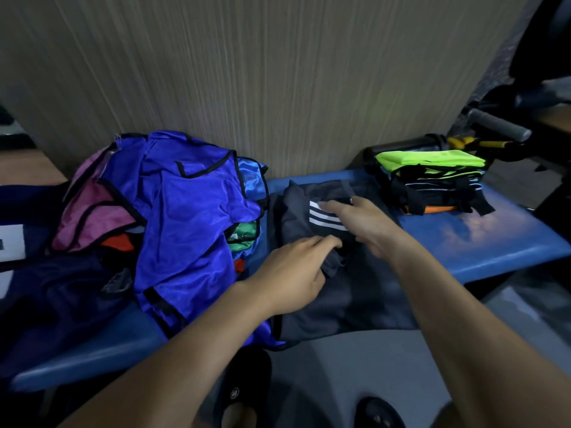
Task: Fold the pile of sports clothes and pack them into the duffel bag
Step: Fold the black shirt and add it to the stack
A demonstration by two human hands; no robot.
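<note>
A dark grey garment with white stripes point(312, 211) lies spread on the blue bench point(482, 239). My left hand point(293, 270) pinches a fold of its fabric near the middle. My right hand point(361, 223) lies flat on the garment beside the stripes, fingers straight. To the left sits a loose pile of shiny blue, pink, green and red sports bibs point(185, 211). A folded stack topped by a neon green piece point(432, 180) stands at the bench's right end. A dark navy bag or cloth with white markings point(37, 273) fills the far left.
A wood-grain wall panel point(262, 88) rises right behind the bench. A dark bottle point(401, 146) lies behind the folded stack, with a grey-handled bar and black equipment point(497, 125) at the right. My feet in black slippers point(241, 393) stand on the grey floor below.
</note>
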